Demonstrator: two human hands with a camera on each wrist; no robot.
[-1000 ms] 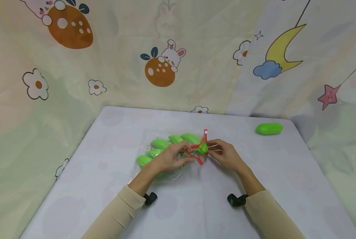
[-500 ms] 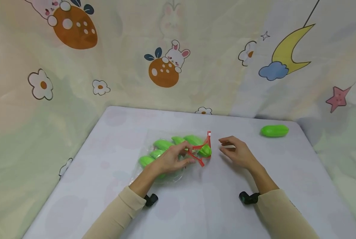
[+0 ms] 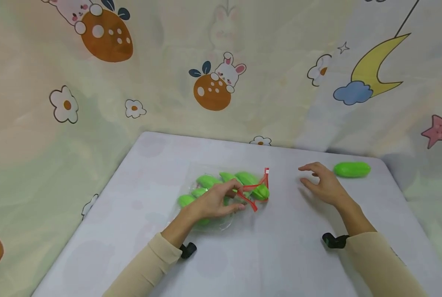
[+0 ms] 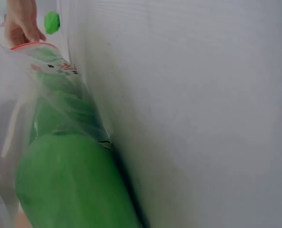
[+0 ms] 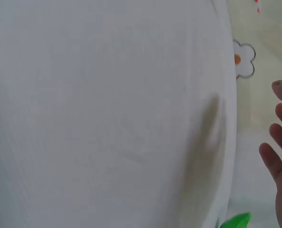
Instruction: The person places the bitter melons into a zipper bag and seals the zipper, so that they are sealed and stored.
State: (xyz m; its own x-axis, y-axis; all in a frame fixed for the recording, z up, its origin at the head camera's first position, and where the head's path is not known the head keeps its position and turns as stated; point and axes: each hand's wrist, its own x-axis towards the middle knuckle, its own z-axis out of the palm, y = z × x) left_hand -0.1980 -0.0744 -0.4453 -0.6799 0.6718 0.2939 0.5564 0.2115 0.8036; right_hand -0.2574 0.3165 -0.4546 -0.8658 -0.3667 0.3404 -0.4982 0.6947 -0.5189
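A clear zip bag (image 3: pixel 226 225) with a red-trimmed mouth lies mid-table in the head view, with several green toy cucumbers (image 3: pixel 208 181) inside. One cucumber (image 3: pixel 261 191) pokes out at the bag's mouth. My left hand (image 3: pixel 215 200) lies over the bag and holds its red edge between thumb and fingers. In the left wrist view a big cucumber (image 4: pixel 74 180) shows close up through the plastic. To the right, my right hand (image 3: pixel 326 185) hovers above the table with fingers parted and nothing in them. Just beyond it lies a lone cucumber (image 3: pixel 352 169).
The white-covered table (image 3: pixel 280 255) reaches back to a printed cloth backdrop (image 3: pixel 161 82). Its far right corner is close behind the lone cucumber. A dark wrist camera (image 3: pixel 334 240) sits at the right cuff, another (image 3: pixel 187 250) at the left.
My right hand has let go of the cucumber at the bag's mouth and moved right, toward the lone cucumber. The left hand stays on the bag. The head view has shifted slightly.
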